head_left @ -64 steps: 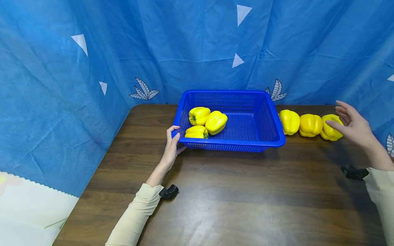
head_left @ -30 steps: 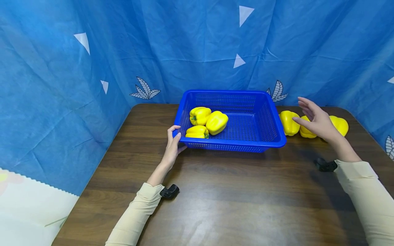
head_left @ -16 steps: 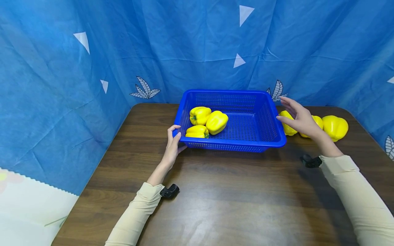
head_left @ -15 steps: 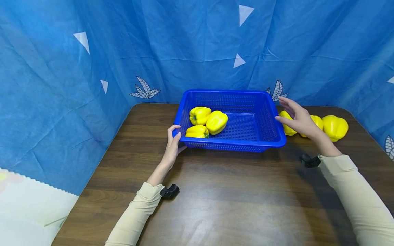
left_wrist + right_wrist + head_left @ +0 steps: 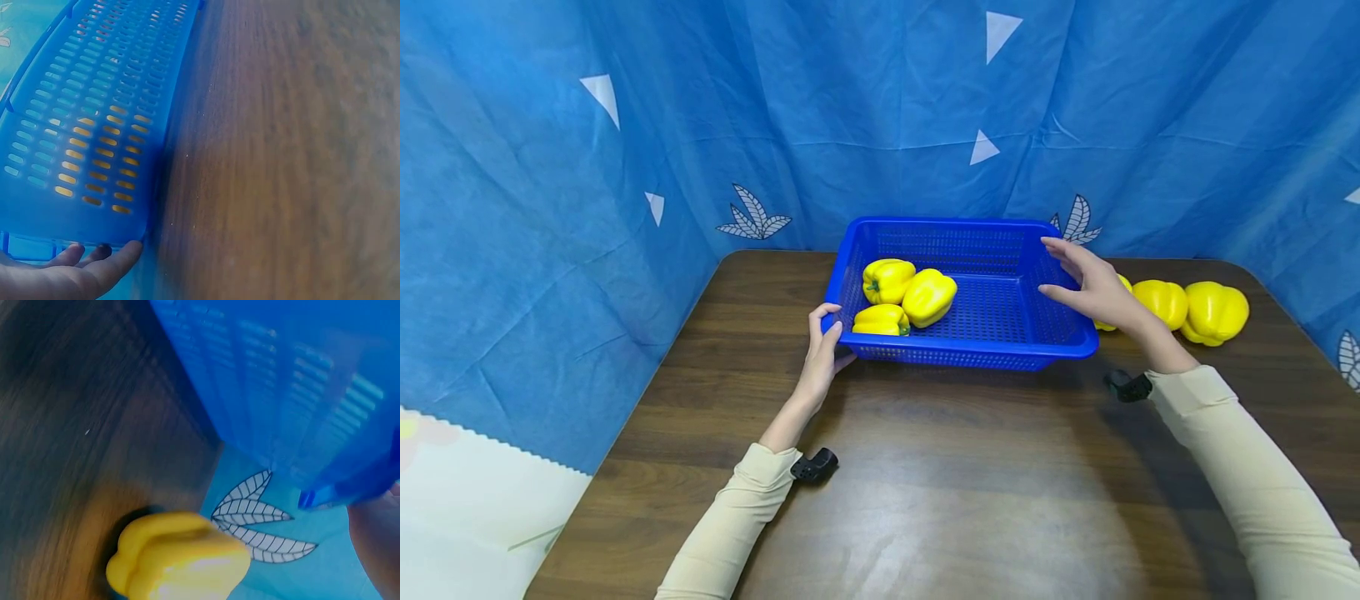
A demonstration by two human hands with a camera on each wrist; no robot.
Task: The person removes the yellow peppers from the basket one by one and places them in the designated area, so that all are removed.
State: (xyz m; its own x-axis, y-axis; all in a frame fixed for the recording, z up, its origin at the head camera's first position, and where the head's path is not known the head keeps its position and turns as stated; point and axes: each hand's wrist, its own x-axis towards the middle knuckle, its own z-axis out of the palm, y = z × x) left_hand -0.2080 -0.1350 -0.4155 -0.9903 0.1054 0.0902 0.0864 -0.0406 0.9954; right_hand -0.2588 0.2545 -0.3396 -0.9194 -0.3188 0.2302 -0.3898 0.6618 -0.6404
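A blue perforated plastic basket [image 5: 970,346] stands toward the back of the table, with three yellow bell peppers [image 5: 928,297] grouped in its left half. My left hand [image 5: 817,360] grips the basket's front left corner, thumb over the rim and fingers against the outside; in the left wrist view its fingers [image 5: 112,269] are at the basket's end. Over the basket's right rim hovers my right hand [image 5: 1097,287], fingers and thumb spread apart with nothing between them. Behind this hand lies a partly hidden bell pepper [image 5: 181,559], close to the basket's right side.
Two more yellow bell peppers [image 5: 1216,312] lie in a row to the right of the basket on the brown wooden table [image 5: 925,467]. A blue curtain [image 5: 880,108] hangs right behind the table's back edge and along the left.
From beyond the rightmost pepper, my right hand has moved left past the row to the basket's right rim. My left hand keeps its grip on the basket, and the peppers inside stay put.
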